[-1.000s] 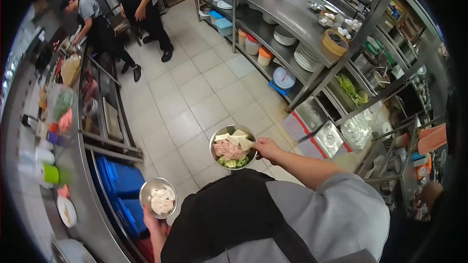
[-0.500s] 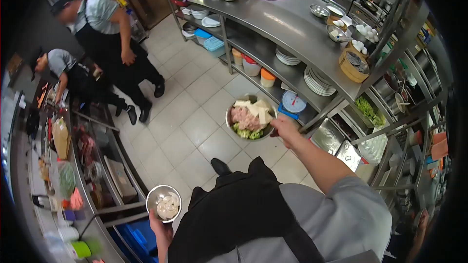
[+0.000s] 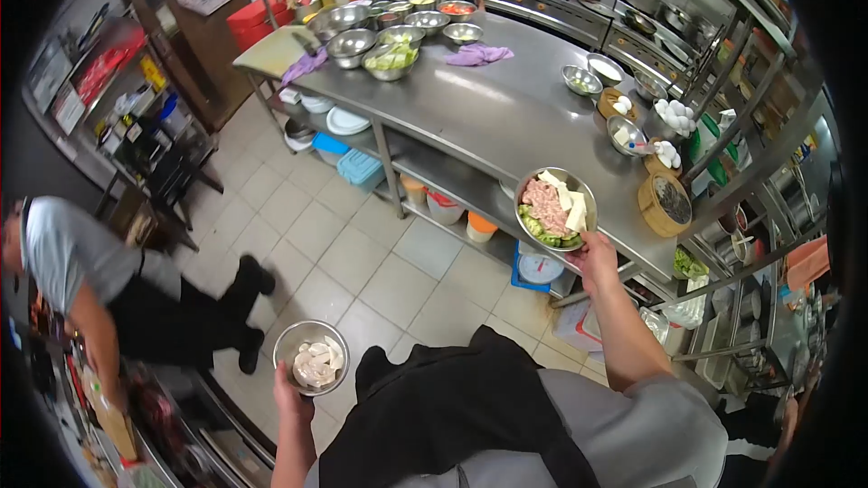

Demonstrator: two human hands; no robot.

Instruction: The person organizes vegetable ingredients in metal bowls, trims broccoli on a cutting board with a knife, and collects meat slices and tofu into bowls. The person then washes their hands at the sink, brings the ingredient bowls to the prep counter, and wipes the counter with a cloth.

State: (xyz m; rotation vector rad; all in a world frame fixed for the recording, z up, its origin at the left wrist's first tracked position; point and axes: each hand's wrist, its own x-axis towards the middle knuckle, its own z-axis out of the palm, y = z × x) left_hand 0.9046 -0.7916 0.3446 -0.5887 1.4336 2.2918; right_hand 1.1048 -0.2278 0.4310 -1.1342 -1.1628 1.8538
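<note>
My right hand (image 3: 594, 258) grips the rim of a metal bowl (image 3: 592, 194). Inside lie pink minced meat (image 3: 548, 207), pale flat slices (image 3: 576, 211) that look like tofu, and chopped green vegetable (image 3: 542, 231). This bowl is held up at the near edge of the steel table. Lower left, my left hand (image 3: 291, 395) holds a smaller metal bowl (image 3: 282, 343) by its side, over the floor. White, glossy pieces (image 3: 317, 363) fill its bottom; I cannot tell what they are. The fingers of both hands are partly hidden by the bowls.
A long steel table (image 3: 470, 113) carries several metal bowls (image 3: 352, 47), purple cloths (image 3: 479, 54), eggs (image 3: 674, 116) and a bamboo steamer (image 3: 664, 203). Beneath it are tubs and a blue scale (image 3: 539, 268). One person (image 3: 136, 294) bends over the left counter. Another stands behind the table.
My right hand has moved the bowl of meat up and right, to the table's edge. My view has turned toward the table. The left hand still holds its bowl.
</note>
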